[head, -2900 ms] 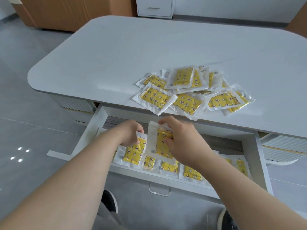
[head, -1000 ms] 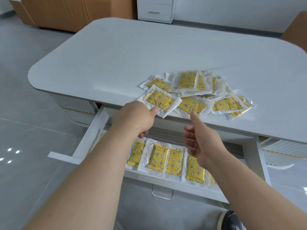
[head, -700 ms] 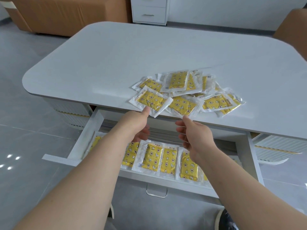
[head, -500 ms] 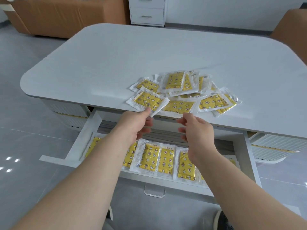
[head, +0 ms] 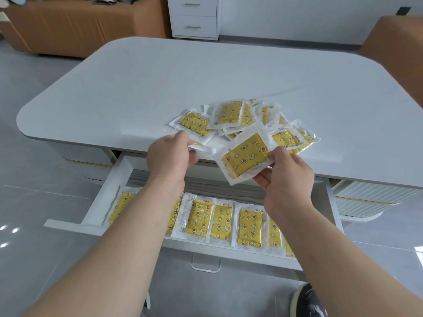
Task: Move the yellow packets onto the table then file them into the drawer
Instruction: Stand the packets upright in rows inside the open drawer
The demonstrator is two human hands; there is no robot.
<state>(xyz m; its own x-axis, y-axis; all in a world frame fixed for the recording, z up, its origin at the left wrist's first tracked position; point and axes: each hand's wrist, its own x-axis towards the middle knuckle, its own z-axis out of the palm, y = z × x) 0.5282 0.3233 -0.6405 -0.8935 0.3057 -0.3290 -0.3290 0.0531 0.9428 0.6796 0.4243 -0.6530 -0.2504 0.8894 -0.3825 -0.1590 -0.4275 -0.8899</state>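
Observation:
A loose pile of yellow packets [head: 231,114] in clear wrappers lies near the front edge of the white table [head: 206,72]. My right hand [head: 285,177] pinches one yellow packet [head: 246,156], lifted and tilted over the table's front edge. My left hand [head: 170,156] pinches the corner of another packet [head: 201,148] at the table edge; most of that packet is hidden behind my fingers. Below, the open drawer [head: 107,197] holds a row of several packets [head: 219,221] standing side by side.
A drawer handle [head: 206,266] sticks out toward me. A white cabinet with drawers [head: 194,17] and brown furniture [head: 80,26] stand behind the table. A brown chair [head: 393,37] is at the far right. My shoe [head: 309,300] is on the grey floor.
Both hands rose from the drawer to the pile at the table edge. My right hand has picked up a packet and lifted it; my left hand has taken hold of another packet's corner.

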